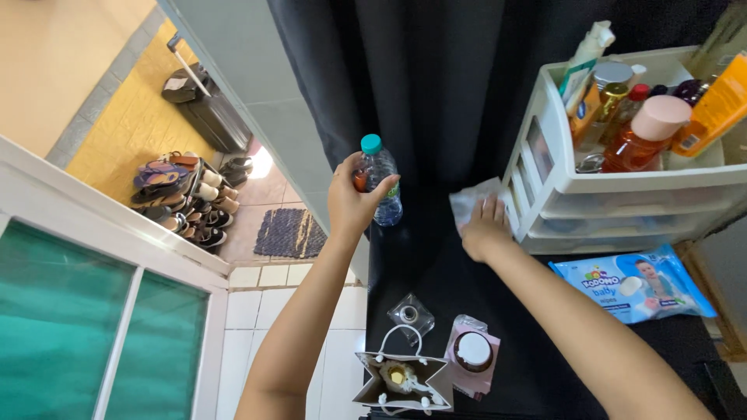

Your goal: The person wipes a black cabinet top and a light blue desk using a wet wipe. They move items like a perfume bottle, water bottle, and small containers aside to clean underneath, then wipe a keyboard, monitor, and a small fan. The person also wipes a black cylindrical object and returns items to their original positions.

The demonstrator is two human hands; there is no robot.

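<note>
My left hand [352,201] grips a clear plastic water bottle [381,185] with a teal cap, lifted upright just above the far left part of the black tabletop [424,268]. My right hand [484,227] presses flat on a white wipe [471,200] lying on the black surface, right beside the white plastic drawer unit [580,190].
The drawer unit's top tray holds several bottles and tubes. A blue pack of baby wipes [634,284] lies to the right. Near me sit a small glass jar [410,315], a pink-boxed round item [473,354] and a small paper gift bag [401,381]. Below left are a shoe rack [183,194] and doormat [289,233].
</note>
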